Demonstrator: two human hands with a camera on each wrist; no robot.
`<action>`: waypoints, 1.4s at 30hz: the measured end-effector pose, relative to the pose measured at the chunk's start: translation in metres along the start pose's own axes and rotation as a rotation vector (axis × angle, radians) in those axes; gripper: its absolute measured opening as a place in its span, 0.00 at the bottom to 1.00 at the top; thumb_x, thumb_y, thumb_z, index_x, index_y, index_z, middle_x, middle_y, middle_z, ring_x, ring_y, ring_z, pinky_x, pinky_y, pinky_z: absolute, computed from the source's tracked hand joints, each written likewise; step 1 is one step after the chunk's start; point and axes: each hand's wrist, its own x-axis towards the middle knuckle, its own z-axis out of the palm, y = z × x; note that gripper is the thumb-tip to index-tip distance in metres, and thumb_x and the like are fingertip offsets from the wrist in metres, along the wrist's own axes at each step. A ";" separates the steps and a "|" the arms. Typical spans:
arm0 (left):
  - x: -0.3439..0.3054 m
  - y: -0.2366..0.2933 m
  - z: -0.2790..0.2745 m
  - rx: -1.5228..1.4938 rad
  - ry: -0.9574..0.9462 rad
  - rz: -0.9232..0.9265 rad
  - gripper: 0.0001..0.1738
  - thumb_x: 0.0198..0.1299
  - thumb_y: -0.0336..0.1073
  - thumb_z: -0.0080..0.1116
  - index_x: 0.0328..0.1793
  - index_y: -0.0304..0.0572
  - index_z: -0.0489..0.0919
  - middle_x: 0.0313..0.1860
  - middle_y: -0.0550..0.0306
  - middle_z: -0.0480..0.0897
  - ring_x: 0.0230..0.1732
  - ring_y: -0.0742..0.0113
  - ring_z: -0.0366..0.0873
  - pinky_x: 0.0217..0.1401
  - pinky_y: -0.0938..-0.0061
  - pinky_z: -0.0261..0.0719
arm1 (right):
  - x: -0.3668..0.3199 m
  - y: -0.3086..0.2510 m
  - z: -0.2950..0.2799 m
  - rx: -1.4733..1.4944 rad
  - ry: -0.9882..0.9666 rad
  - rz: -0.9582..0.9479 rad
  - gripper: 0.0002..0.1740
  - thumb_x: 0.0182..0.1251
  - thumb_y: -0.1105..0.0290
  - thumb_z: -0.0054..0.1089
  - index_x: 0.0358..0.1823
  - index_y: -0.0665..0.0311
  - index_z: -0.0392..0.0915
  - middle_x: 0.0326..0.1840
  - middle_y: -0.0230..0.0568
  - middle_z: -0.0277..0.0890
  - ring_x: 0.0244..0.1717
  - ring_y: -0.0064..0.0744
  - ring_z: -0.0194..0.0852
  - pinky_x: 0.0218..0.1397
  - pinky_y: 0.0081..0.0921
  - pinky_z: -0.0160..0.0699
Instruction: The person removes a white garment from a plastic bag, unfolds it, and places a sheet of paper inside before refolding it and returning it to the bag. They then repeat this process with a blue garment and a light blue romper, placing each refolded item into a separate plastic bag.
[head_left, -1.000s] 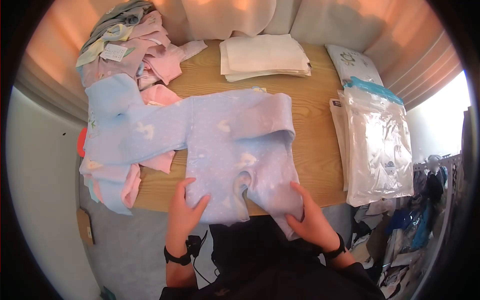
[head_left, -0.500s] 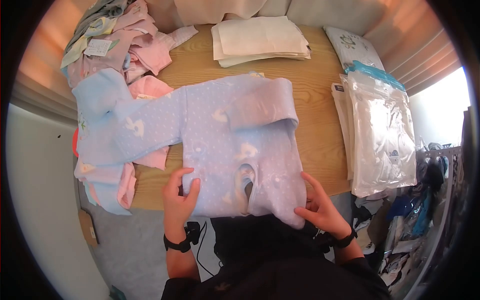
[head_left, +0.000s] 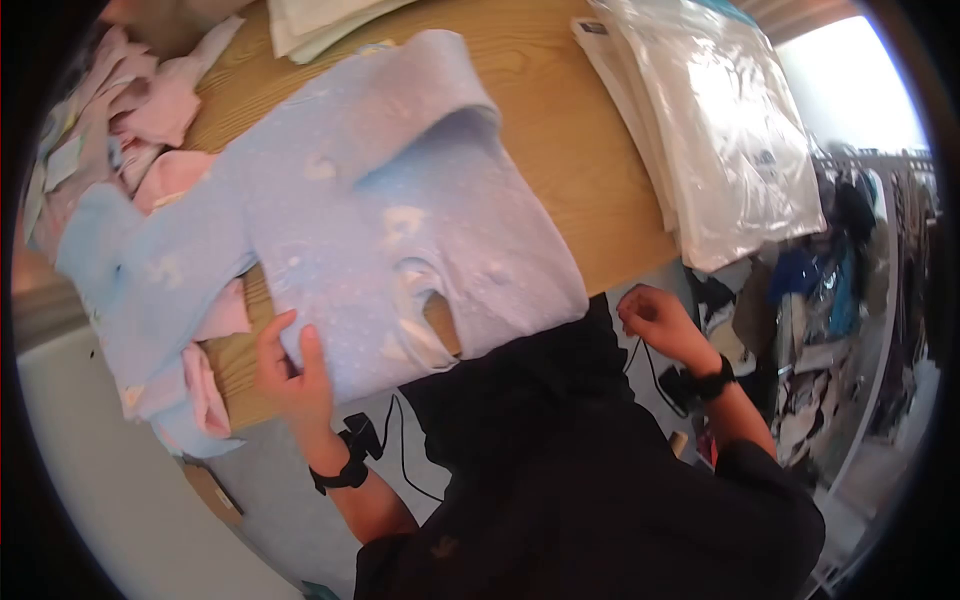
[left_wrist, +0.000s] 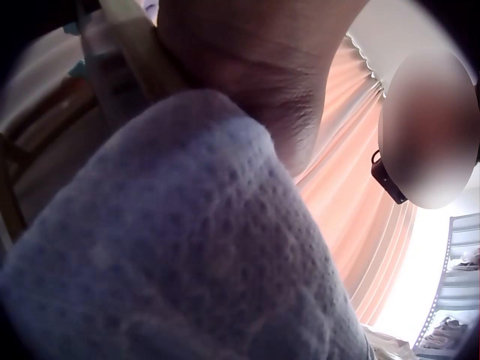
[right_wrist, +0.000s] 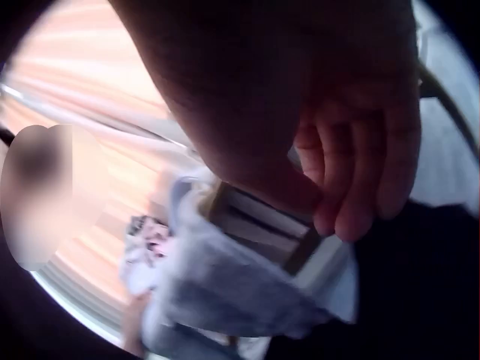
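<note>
A pale blue baby romper (head_left: 390,200) with white animal prints lies spread over the table, one part folded across its top. Its crotch opening and lower edge face the person. At the lower left edge my left hand (head_left: 298,375) grips the cloth, thumb and forefinger showing. The romper fabric (left_wrist: 180,247) fills much of the left wrist view, close under that hand. My right hand (head_left: 660,320) is off the cloth, to the right of the romper and beyond the table edge. Its fingers (right_wrist: 352,202) curl loosely towards the thumb with nothing between them.
Pink and other clothes (head_left: 150,90) are heaped at the left. Clear plastic packages (head_left: 740,140) lie stacked on the right of the table (head_left: 560,110), with white sheets (head_left: 330,20) at the back. A rack of clothes (head_left: 850,270) stands at the right.
My right hand has let go of the romper's right lower edge and moved away to the right. My left hand stays at the left edge. The head view has turned and tilted.
</note>
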 end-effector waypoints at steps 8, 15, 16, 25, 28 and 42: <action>0.000 -0.003 -0.007 -0.068 -0.076 -0.061 0.13 0.70 0.28 0.60 0.58 0.32 0.77 0.56 0.50 0.82 0.54 0.69 0.76 0.59 0.77 0.72 | -0.036 0.069 0.042 -0.258 -0.049 -0.183 0.28 0.63 0.78 0.63 0.66 0.64 0.72 0.64 0.52 0.74 0.61 0.58 0.75 0.64 0.45 0.75; 0.000 -0.003 -0.005 -0.061 -0.061 -0.032 0.13 0.70 0.28 0.59 0.57 0.32 0.77 0.57 0.49 0.81 0.56 0.69 0.76 0.60 0.77 0.72 | -0.049 0.125 0.078 -0.081 0.177 -0.085 0.24 0.79 0.67 0.47 0.72 0.65 0.67 0.72 0.53 0.68 0.70 0.54 0.69 0.70 0.43 0.69; 0.000 -0.003 -0.006 -0.064 -0.068 -0.052 0.13 0.70 0.28 0.60 0.57 0.32 0.77 0.58 0.49 0.81 0.56 0.69 0.76 0.61 0.77 0.71 | -0.055 0.143 0.091 -0.023 0.231 -0.018 0.25 0.81 0.63 0.44 0.73 0.66 0.66 0.72 0.53 0.68 0.71 0.53 0.68 0.71 0.42 0.67; 0.001 0.002 -0.003 -0.070 -0.041 -0.037 0.13 0.69 0.27 0.60 0.56 0.30 0.77 0.54 0.48 0.82 0.52 0.68 0.76 0.58 0.75 0.73 | -0.041 0.147 0.068 0.390 0.031 0.459 0.34 0.83 0.46 0.40 0.75 0.67 0.65 0.68 0.49 0.68 0.65 0.43 0.67 0.72 0.38 0.64; 0.001 0.004 -0.003 -0.079 -0.042 -0.038 0.12 0.69 0.27 0.60 0.56 0.30 0.77 0.53 0.48 0.82 0.52 0.68 0.76 0.58 0.76 0.73 | 0.003 0.151 0.077 0.449 0.119 0.473 0.34 0.82 0.45 0.42 0.76 0.62 0.66 0.70 0.46 0.67 0.69 0.42 0.66 0.74 0.40 0.63; 0.000 0.003 -0.001 -0.080 -0.038 -0.019 0.12 0.69 0.28 0.60 0.56 0.31 0.78 0.53 0.49 0.82 0.51 0.69 0.77 0.56 0.77 0.73 | 0.011 0.064 0.058 0.540 -0.007 0.440 0.34 0.82 0.48 0.45 0.79 0.65 0.62 0.82 0.51 0.57 0.83 0.49 0.52 0.85 0.41 0.49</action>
